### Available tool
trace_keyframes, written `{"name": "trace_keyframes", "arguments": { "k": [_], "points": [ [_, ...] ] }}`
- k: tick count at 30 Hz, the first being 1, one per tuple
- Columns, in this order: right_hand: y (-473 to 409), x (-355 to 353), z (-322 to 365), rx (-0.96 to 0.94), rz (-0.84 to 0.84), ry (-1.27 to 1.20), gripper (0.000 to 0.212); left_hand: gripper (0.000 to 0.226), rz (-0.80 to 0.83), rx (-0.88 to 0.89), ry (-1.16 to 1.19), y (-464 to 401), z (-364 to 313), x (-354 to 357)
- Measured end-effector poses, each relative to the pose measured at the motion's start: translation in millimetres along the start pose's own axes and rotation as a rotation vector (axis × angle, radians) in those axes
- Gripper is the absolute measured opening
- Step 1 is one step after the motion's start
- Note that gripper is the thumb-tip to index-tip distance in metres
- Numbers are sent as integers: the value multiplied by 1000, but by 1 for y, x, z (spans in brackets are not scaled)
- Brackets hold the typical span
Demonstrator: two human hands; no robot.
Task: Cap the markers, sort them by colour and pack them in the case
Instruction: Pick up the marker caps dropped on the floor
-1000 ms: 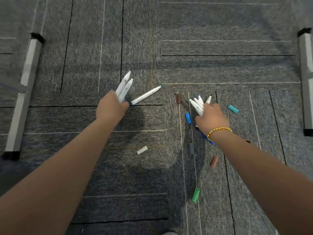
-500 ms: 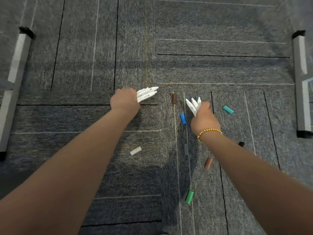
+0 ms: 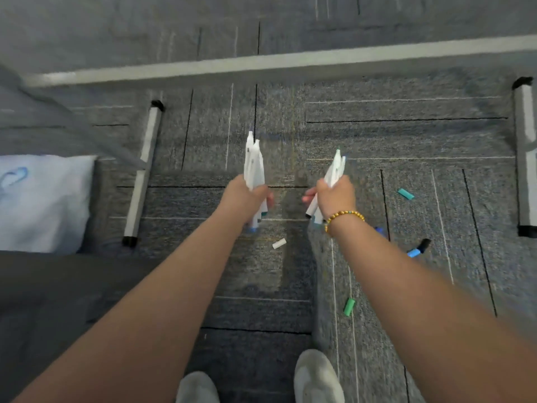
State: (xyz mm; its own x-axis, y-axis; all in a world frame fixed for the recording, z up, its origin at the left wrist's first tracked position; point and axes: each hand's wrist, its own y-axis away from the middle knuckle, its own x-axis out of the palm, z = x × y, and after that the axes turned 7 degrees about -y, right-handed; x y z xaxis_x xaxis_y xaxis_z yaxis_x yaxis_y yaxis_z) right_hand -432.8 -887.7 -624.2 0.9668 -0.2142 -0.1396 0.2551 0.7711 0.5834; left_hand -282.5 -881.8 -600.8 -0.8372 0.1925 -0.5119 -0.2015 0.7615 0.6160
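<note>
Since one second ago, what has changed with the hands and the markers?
The left hand picked up the marker lying beside it; both hands, the right hand too, lifted their marker bundles off the carpet. Unchanged: each grip closed on markers; white cap and green cap on the floor.

Both hands have lifted their marker bundles off the carpet, tips now upright.
</note>
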Motion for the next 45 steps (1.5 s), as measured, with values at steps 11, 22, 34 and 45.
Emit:
{"name": "trace_keyframes", "arguments": {
  "k": [11, 22, 34, 45],
  "points": [
    [237, -18, 162, -272, 247, 7, 13, 21, -174, 156, 253, 260, -79, -145],
    [494, -20, 276, -775, 347, -70, 18, 9, -595, 248, 248, 534, -113, -266],
    [799, 94, 237, -914, 699, -190, 13, 8, -1084, 231, 425, 792, 86, -385],
    [933, 194, 116, -961, 1089, -21, 16, 5, -1574, 47, 652, 869, 251, -415]
  ]
}}
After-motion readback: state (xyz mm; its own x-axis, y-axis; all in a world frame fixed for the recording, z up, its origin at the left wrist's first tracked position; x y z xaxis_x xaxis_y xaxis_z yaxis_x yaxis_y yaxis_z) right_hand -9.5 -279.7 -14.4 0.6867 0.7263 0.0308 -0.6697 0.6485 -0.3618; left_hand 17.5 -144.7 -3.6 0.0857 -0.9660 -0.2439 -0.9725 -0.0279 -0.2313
